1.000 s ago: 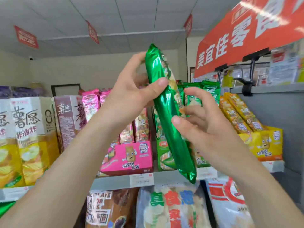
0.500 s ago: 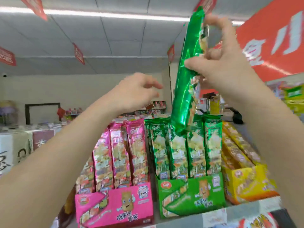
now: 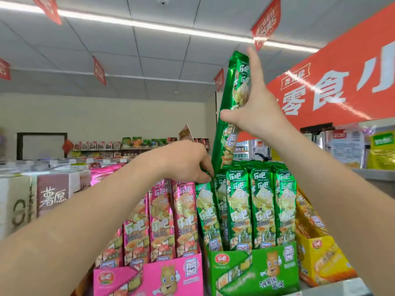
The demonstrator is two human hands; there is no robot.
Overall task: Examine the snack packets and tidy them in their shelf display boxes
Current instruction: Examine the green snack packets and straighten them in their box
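- Right hand (image 3: 258,112) raised, clamped on one green snack packet (image 3: 232,103): thumb across the printed front, fingers stretched upward along the far edge.
- Held packet near upright, slightly tilted, top end level with the fingertips.
- Lower end of the packet below the grip, just at the tops of the standing green packets (image 3: 260,206); touching or apart, cannot tell.
- Left hand (image 3: 188,161) lower than the grip and to its left, fingers bent downward, tips at the top edge of the leftmost standing green packets; pinching or only touching, cannot tell.
- Green display box (image 3: 256,268) well below the grip, the standing row upright inside.
- Pink display box (image 3: 149,276) with pink packets (image 3: 162,221) just beside it, under the left hand.
- Yellow display box (image 3: 320,259) on the opposite side, under the right forearm.
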